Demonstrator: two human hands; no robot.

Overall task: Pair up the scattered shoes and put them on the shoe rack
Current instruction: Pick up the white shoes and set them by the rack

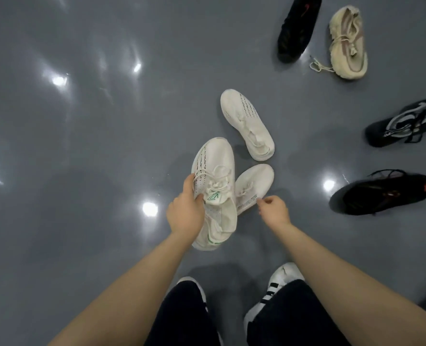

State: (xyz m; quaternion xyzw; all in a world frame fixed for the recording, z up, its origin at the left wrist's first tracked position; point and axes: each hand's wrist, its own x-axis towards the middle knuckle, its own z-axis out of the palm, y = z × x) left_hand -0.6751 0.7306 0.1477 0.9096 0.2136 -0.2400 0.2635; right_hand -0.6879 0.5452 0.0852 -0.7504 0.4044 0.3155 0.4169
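1. The glossy grey floor [87, 146] fills the view, with bright light reflections on it and shoes scattered over its right half.
2. The person's two bare forearms reach forward from the bottom edge; dark trousers [182, 318] and their own white sneakers with black stripes [279, 283] show below.
3. A white knit sneaker with a green logo [214, 176] is lifted in the left hand [185, 212], whose fingers and thumb curl round its side by the laces; toe points away from the person.
4. A second white sneaker [253, 186] lies just right of the held one, partly behind it. The right hand [274, 208] hovers at its edge with loosely curled fingers; whether it pinches the shoe, I cannot tell.
5. A third white sneaker with dark dotted markings [246, 123] lies on the floor just beyond these two.
6. A black sneaker with a red heel patch [381, 193] lies at the right, well apart from the white ones.
7. A black sneaker with grey-white markings [404, 123] lies above it near the right edge.
8. A beige knit sneaker [348, 43], its lace trailing on the floor, lies at the top right.
9. A black shoe with a small red mark [298, 28] lies just left of the beige one.
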